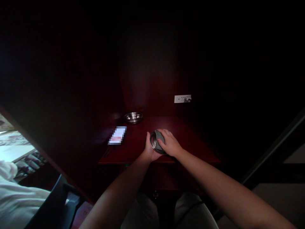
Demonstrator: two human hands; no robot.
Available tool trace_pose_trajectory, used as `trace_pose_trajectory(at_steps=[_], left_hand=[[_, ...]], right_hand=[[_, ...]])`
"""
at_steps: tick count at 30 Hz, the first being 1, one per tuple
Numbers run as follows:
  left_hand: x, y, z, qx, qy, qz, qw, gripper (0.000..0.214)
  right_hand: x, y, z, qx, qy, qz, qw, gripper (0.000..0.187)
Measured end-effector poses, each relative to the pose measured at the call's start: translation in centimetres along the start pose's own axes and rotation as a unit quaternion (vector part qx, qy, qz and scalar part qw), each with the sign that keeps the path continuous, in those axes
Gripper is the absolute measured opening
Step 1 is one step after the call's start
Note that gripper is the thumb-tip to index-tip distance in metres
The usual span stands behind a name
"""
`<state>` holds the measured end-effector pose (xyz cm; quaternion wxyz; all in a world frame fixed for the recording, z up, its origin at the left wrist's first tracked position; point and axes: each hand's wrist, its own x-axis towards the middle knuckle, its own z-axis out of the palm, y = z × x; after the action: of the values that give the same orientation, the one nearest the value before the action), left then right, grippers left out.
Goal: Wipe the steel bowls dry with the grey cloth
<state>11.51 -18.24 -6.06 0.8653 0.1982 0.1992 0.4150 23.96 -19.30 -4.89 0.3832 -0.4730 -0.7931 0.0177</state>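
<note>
My left hand (149, 149) grips a small round metal dish (155, 142), tilted on its edge above the dark red table (190, 140). My right hand (169, 143) presses a grey cloth (159, 136) against the dish's face, fingers curled over it. Both hands meet near the table's front edge, at its middle. A second shiny metal dish (133, 117) sits flat at the back left of the table.
A blurred flat rectangular object (117, 135) lies on the table's left side. A white wall socket (182, 99) is on the dark back panel. A bed with white linen (14, 190) shows at lower left. The surroundings are very dark.
</note>
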Motion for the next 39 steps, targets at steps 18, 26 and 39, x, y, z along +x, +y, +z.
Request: trace_pose_trajectory(at_steps=[18, 26, 39], left_hand=[[-0.1, 0.3, 0.2, -0.004, 0.021, 0.009, 1.000, 0.064], [0.0, 0.3, 0.0, 0.003, 0.002, 0.005, 1.000, 0.064], [0.4, 0.5, -0.5, -0.010, 0.000, -0.004, 1.000, 0.065]], right_hand=[[-0.1, -0.4, -0.4, -0.016, -0.041, 0.038, 0.998, 0.051], [-0.1, -0.8, -0.5, -0.037, -0.068, 0.069, 0.995, 0.054], [0.0, -0.9, -0.2, -0.051, -0.074, 0.095, 0.991, 0.054]])
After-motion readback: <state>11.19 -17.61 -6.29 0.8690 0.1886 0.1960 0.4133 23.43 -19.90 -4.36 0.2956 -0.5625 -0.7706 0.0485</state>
